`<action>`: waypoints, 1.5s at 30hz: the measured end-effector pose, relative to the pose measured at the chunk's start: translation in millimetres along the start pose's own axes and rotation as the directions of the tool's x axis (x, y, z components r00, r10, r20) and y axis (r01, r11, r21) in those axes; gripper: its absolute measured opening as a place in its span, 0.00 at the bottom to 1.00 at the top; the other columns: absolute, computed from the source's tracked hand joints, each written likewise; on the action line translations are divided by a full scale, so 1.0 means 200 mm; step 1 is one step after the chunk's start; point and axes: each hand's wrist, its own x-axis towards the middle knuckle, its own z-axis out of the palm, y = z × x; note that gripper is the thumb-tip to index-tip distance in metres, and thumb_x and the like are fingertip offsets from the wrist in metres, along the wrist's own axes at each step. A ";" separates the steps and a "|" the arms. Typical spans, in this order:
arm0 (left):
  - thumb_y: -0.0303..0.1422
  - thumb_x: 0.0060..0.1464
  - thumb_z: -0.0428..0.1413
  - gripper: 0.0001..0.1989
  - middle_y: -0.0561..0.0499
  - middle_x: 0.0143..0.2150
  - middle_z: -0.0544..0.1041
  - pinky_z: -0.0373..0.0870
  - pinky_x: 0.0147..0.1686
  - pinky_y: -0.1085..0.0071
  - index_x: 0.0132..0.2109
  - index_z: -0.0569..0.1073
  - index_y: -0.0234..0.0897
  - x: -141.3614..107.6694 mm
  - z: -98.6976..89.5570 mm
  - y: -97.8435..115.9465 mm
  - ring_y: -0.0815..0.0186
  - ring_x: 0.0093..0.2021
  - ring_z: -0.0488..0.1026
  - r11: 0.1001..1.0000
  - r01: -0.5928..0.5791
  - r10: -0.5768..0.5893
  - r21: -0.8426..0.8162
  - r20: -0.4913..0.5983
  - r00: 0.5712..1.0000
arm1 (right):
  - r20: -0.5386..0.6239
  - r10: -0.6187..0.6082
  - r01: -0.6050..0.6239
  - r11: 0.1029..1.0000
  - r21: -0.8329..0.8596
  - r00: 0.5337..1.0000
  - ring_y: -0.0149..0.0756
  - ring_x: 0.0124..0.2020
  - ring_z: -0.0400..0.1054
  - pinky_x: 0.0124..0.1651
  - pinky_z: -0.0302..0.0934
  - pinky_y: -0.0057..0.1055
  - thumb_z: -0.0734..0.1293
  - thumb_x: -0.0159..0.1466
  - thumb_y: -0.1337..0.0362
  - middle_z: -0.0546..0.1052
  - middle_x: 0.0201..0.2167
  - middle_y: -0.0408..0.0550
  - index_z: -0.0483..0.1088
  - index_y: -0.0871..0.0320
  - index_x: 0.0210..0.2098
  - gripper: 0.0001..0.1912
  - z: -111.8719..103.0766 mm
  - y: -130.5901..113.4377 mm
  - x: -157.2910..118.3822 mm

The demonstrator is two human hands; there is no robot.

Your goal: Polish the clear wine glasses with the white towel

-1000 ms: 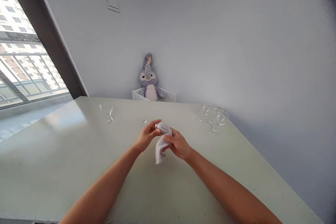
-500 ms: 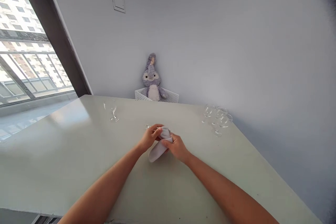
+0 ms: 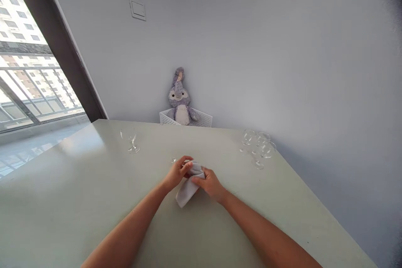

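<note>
A stemmed glass (image 3: 173, 160) lies on its side in my left hand (image 3: 180, 171), whose fingers are closed around it; its foot pokes out beyond the fingers. Its bowl is mostly hidden by a pale cloth (image 3: 187, 191). My right hand (image 3: 211, 183) is closed on that cloth, thumb on top, pressing it about the bowl. One end of the cloth hangs down toward the near side.
On the pale table (image 3: 94, 201), a clear stemmed glass (image 3: 132, 139) stands at the left. Several more stemmed glasses (image 3: 257, 150) are grouped at the right, near the wall. Behind the table's far edge, a plush rabbit (image 3: 182, 113) sits in a white basket (image 3: 204, 120).
Both hands keep their hold on the glass and cloth. The hanging end of the cloth has shifted slightly. The whole view has moved a little, so everything sits lower in the picture.
</note>
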 end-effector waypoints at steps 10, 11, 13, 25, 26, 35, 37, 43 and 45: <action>0.36 0.42 0.60 0.28 0.46 0.42 0.71 0.66 0.40 0.69 0.52 0.65 0.40 -0.02 -0.01 0.04 0.63 0.42 0.68 0.988 -0.011 0.031 -0.154 0.125 0.992 | -0.094 0.140 -0.094 0.920 0.380 0.986 0.30 0.25 0.64 0.25 0.61 0.27 0.66 0.53 0.54 0.71 0.29 0.45 0.66 0.58 0.40 0.19 0.01 -0.01 0.03; 0.37 0.42 0.60 0.27 0.47 0.41 0.72 0.66 0.40 0.69 0.51 0.66 0.39 -0.02 -0.01 0.04 0.64 0.40 0.69 0.989 -0.011 0.027 -0.146 0.111 0.993 | -0.090 0.131 -0.093 0.936 0.340 0.987 0.30 0.25 0.64 0.25 0.61 0.27 0.67 0.53 0.55 0.71 0.29 0.45 0.66 0.58 0.41 0.19 0.01 -0.02 0.02; 0.42 0.45 0.57 0.21 0.49 0.32 0.72 0.67 0.33 0.70 0.46 0.70 0.36 -0.01 -0.02 0.02 0.66 0.32 0.69 0.994 0.012 -0.005 -0.105 0.067 0.998 | -0.095 0.060 -0.052 0.995 0.084 0.994 0.31 0.25 0.64 0.25 0.60 0.27 0.66 0.53 0.57 0.72 0.29 0.44 0.66 0.57 0.41 0.17 0.02 -0.02 0.00; 0.39 0.48 0.53 0.23 0.50 0.39 0.72 0.65 0.35 0.71 0.52 0.65 0.40 0.04 0.01 -0.10 0.67 0.36 0.69 0.940 0.082 -0.070 -0.332 0.049 0.996 | 0.010 -0.218 0.194 0.845 -0.499 0.976 0.36 0.34 0.67 0.38 0.60 0.32 0.61 0.59 0.56 0.74 0.34 0.45 0.68 0.55 0.42 0.15 -0.11 0.07 0.07; 0.36 0.47 0.55 0.25 0.49 0.41 0.72 0.65 0.38 0.70 0.54 0.63 0.41 0.04 0.01 -0.12 0.66 0.38 0.69 0.931 0.070 -0.049 -0.359 0.067 0.997 | -0.026 -0.163 0.138 0.902 -0.409 0.986 0.35 0.31 0.66 0.35 0.60 0.31 0.63 0.57 0.55 0.74 0.31 0.44 0.69 0.56 0.41 0.16 -0.11 0.07 0.08; 0.39 0.49 0.54 0.23 0.46 0.41 0.73 0.64 0.44 0.66 0.52 0.66 0.36 0.05 0.01 -0.05 0.64 0.41 0.68 0.989 -0.064 0.078 -0.130 0.104 0.992 | 0.022 0.081 -0.084 0.966 0.244 0.996 0.29 0.25 0.63 0.27 0.57 0.26 0.72 0.47 0.57 0.72 0.28 0.44 0.69 0.59 0.40 0.22 -0.13 0.03 0.06; 0.43 0.52 0.50 0.21 0.48 0.35 0.73 0.66 0.39 0.66 0.49 0.67 0.35 0.05 0.00 -0.04 0.64 0.36 0.70 0.999 -0.045 0.046 -0.005 0.052 0.998 | -0.015 0.067 -0.064 0.985 0.161 0.998 0.28 0.23 0.62 0.24 0.56 0.25 0.71 0.48 0.58 0.71 0.26 0.43 0.70 0.59 0.39 0.20 -0.09 0.05 0.05; 0.46 0.57 0.39 0.22 0.49 0.36 0.74 0.64 0.40 0.66 0.46 0.69 0.38 0.02 -0.01 -0.08 0.64 0.37 0.69 0.938 -0.123 0.143 0.324 -0.038 0.989 | -0.149 0.082 -0.039 0.960 0.276 0.985 0.28 0.21 0.60 0.20 0.55 0.25 0.70 0.50 0.60 0.68 0.21 0.40 0.71 0.58 0.34 0.13 0.04 0.09 0.04; 0.45 0.55 0.44 0.21 0.46 0.46 0.71 0.62 0.46 0.66 0.50 0.67 0.39 0.01 -0.01 -0.07 0.62 0.45 0.67 0.947 -0.202 0.208 0.251 0.001 0.978 | -0.131 0.171 -0.091 0.880 0.466 0.976 0.27 0.21 0.61 0.22 0.56 0.25 0.71 0.49 0.62 0.70 0.23 0.40 0.69 0.57 0.34 0.13 0.05 0.07 0.03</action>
